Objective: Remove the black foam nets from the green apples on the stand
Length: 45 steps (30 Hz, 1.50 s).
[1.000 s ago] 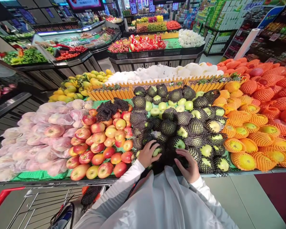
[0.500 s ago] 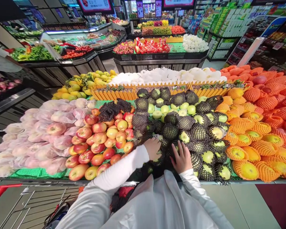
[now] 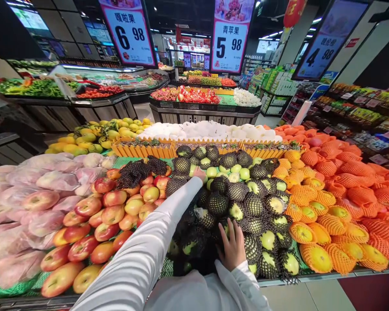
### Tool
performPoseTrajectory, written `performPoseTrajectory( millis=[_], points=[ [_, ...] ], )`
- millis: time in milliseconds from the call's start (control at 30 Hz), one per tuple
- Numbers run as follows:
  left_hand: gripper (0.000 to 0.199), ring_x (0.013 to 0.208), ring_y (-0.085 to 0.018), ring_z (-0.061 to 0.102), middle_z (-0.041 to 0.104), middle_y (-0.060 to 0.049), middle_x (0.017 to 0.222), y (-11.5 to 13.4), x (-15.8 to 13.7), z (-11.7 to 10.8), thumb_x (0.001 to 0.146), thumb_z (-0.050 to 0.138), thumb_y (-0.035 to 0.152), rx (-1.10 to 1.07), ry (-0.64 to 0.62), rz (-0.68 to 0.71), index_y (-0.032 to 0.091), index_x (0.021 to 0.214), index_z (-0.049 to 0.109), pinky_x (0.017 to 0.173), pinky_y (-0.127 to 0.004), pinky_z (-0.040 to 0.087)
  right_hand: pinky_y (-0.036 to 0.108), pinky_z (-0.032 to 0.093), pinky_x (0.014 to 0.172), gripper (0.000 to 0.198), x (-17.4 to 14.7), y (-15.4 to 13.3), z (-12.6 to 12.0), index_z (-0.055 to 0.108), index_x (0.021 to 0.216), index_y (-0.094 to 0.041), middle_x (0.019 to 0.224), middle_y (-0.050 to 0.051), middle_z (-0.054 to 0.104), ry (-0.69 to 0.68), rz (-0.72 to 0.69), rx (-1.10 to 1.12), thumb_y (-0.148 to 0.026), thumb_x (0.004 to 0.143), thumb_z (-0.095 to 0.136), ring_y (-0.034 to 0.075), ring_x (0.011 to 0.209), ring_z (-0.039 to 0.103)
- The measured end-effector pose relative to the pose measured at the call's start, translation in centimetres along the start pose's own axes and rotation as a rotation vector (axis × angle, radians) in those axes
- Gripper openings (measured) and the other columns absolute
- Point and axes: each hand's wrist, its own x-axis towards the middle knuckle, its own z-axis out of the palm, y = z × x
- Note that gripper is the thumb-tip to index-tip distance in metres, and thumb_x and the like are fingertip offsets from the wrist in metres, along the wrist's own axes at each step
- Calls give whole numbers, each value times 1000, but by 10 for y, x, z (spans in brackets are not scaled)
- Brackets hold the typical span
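My left arm stretches forward across the display, and my left hand [image 3: 199, 173] is among the green apples near the back of the pile. Its fingers are mostly hidden, so whether they hold anything does not show. Close beside it lie bare green apples [image 3: 211, 172] and a green apple in black foam netting [image 3: 182, 166]. Nearer to me, my right hand [image 3: 234, 244] rests with fingers spread on the netted green apples at the front. A netted apple [image 3: 218, 204] sits just beyond its fingertips.
Red apples [image 3: 113, 214] and wrapped pale-pink fruit [image 3: 55, 179] fill the left side. Orange-netted fruit [image 3: 320, 242] lies at right. A low yellow fence planter [image 3: 144, 149] runs behind the apples. Price screens [image 3: 228, 39] hang above.
My left hand has moved forward from the front of the netted apples to the back of the pile. My right hand stays on the front apples. The view has tilted upward.
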Motion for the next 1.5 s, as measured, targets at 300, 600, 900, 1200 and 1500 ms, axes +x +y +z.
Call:
performPoseTrajectory(
  millis=[300,600,900,1200,1500],
  points=[
    [75,120,-33,53,51,-16,135,-18,-28,-43,69,69,36,-123,252,-15,19,136,38,98,-44,42,60,28,109,71,3,-1,-6,37,148,-22,158,16,23,-76,9,29,-32,82,61,42,140,26],
    [78,105,-25,63,64,-8,119,27,-204,-44,57,82,46,-702,197,292,22,121,46,93,-36,48,59,40,104,88,17,-6,-40,22,151,-18,148,21,37,206,79,368,-46,80,67,38,135,38],
    [85,112,-25,60,61,-9,126,56,-264,3,66,75,61,-759,89,305,22,134,42,96,-37,48,55,41,104,67,31,-10,-64,51,127,-17,116,15,66,157,-63,514,-57,75,66,35,113,61],
    [61,118,-32,50,55,-12,128,10,-300,57,76,69,49,-362,214,198,25,130,55,101,-48,44,43,48,93,81,66,45,-41,45,128,-16,121,14,58,253,454,470,-53,64,78,30,107,59],
    [81,124,-38,44,39,-18,130,36,-311,135,75,67,58,-335,487,-250,21,142,41,103,-57,40,50,43,98,67,64,43,-25,47,128,-14,119,16,57,255,391,402,-53,78,68,31,111,53]
  ],
)
